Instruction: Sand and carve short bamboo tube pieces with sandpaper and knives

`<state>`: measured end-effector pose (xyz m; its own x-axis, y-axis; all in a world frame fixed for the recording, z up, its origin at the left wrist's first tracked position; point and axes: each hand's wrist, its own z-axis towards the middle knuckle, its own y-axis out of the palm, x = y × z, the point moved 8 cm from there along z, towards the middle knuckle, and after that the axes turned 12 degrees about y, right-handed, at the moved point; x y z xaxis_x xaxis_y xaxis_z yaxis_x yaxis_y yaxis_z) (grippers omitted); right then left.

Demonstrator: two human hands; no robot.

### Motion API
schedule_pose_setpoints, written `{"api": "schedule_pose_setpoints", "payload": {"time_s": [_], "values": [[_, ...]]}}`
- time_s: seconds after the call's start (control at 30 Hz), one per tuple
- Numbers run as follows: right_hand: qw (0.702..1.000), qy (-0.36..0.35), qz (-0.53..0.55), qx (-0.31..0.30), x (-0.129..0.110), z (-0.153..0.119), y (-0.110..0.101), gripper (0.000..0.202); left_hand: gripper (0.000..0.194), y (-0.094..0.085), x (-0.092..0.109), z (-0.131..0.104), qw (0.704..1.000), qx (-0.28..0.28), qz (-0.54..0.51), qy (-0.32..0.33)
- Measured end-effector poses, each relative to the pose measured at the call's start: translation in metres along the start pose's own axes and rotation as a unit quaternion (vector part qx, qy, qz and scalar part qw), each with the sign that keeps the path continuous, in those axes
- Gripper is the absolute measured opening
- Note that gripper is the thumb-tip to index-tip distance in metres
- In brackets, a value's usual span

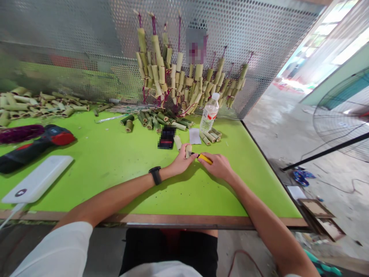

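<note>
My left hand [181, 161] is closed round a short bamboo piece [188, 151] above the green tabletop. In my right hand [217, 165] is a tool with a yellow handle [205, 158] and a dark front end, which looks like a carving knife; its tip meets the bamboo piece near my left thumb. Another pale bamboo piece [177, 142] lies just beyond my left hand. Next to that are a phone [167, 137] and a white paper slip [195, 136]. Several cut bamboo pieces [210, 136] rest beyond my right hand.
A water bottle [209, 113] stands near the perforated metal panel [95, 23], where strung bamboo pieces [157, 57] hang. Loose bamboo [34, 104] is heaped at the back left. A red-and-black power tool [43, 144] and a white power bank [39, 179] lie left. A fan [343, 111] stands right.
</note>
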<state>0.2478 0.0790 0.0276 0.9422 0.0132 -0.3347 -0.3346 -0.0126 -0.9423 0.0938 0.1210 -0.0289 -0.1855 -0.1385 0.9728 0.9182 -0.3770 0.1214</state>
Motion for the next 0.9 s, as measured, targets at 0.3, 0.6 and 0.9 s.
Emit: {"api": "schedule_pose_setpoints", "payload": {"time_s": [0.3,0.6,0.9], "values": [[0.998,0.027,0.042,0.025,0.004,0.003,-0.003,0.041,0.048,-0.002,-0.001,-0.002,0.998,0.043,-0.037,-0.031],[0.999,0.007,0.040,-0.007,0.008,0.006,0.000,0.042,0.041,-0.004,-0.006,0.001,0.990,0.079,-0.101,-0.055],[0.998,-0.015,0.053,-0.035,0.003,0.003,0.003,0.042,0.052,-0.001,0.000,-0.002,0.990,0.039,-0.116,-0.066]]}}
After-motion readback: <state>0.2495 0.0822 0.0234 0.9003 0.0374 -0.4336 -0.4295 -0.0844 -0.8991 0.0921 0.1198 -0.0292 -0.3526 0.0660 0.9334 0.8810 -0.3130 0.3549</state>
